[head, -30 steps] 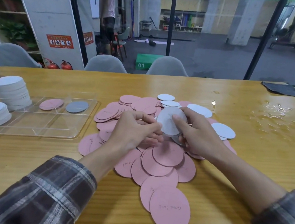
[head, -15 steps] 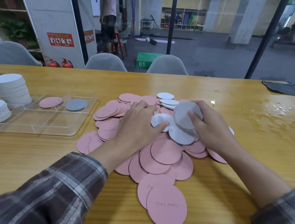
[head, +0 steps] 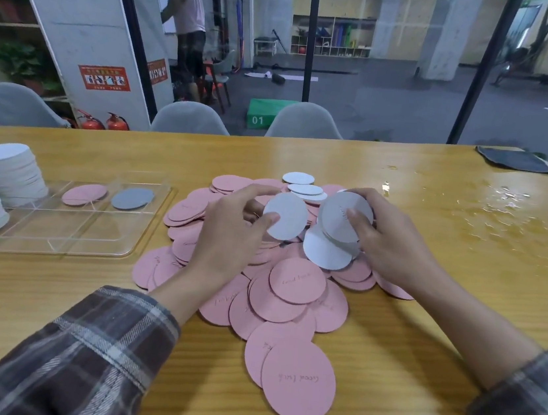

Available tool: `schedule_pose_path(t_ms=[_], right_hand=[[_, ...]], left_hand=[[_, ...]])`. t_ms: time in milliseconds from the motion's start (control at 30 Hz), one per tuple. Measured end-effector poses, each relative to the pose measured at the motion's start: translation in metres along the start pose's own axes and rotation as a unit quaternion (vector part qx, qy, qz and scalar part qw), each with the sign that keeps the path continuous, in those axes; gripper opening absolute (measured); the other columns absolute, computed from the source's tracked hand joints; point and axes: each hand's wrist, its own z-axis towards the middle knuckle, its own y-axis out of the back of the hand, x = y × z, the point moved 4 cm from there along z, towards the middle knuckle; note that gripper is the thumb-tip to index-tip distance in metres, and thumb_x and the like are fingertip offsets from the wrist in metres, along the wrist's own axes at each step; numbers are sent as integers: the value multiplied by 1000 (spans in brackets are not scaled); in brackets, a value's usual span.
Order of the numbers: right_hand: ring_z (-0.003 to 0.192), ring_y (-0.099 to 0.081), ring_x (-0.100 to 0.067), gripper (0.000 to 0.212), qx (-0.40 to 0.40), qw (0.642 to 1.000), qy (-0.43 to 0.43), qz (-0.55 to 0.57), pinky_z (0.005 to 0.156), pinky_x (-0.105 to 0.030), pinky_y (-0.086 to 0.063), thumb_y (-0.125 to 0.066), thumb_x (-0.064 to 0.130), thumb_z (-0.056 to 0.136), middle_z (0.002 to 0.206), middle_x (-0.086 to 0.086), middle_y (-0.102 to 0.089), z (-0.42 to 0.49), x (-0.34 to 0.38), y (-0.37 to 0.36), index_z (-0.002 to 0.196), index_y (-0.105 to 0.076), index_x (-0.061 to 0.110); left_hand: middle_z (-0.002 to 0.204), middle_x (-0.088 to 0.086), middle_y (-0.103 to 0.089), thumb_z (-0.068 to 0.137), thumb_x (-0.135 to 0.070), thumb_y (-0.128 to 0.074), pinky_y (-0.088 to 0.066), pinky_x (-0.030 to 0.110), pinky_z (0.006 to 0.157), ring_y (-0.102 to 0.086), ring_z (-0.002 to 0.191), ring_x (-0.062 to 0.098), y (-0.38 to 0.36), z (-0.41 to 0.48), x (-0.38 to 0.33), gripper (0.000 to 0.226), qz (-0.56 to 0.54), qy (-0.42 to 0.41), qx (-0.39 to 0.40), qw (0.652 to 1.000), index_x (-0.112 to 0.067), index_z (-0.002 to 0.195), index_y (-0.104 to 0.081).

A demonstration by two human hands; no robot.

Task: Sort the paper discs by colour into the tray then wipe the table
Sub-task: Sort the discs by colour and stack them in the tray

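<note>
Nearest, two plaid sleeves, the left sleeve (head: 75,355) and the right sleeve (head: 523,410), come in over the wooden table (head: 419,363); between them a large pink disc (head: 298,381) with faint handwriting lies flat at the near tip of a spread pile of pink discs (head: 296,280), which overlap one another across the middle of the table; over the far half of that pile the left hand (head: 228,232) pinches a single grey disc (head: 287,216) between thumb and curled fingers, tilted up off the heap; just to its right the right hand (head: 389,242) grips a small stack of grey discs (head: 340,215), thumb across the top face and fingers round the far edge; another pale grey disc (head: 324,253) lies on the pile under that stack, touching it; a few more grey discs (head: 298,178) lie on the far edge of the pile; to the left, just beside the pile, a clear divided tray (head: 90,233) holds one pink disc (head: 84,194) and one darker grey disc (head: 132,198) in neighbouring far compartments; two stacks of white discs (head: 11,171) stand at its left end, and whether they are inside it cannot be told; farther right a wet patch (head: 507,208) shines on the wood; a dark cloth (head: 513,159) lies at the far right edge; grey chairs (head: 190,117) stand beyond the table.
</note>
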Motion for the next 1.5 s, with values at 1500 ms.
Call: schedule_pose_path(t_ms=[1500], right_hand=[[76,-59,-9,26,-22,1000,-5,1,60,-12,-40,-47,22,107,102,5,-65,-4,-7,18,130,-57,26]], left_hand=[[77,4,-74,90,6,-74,-50,11,56,-64,61,4,-21,-14,-24,7,-253,29,118,960,0,90,-72]])
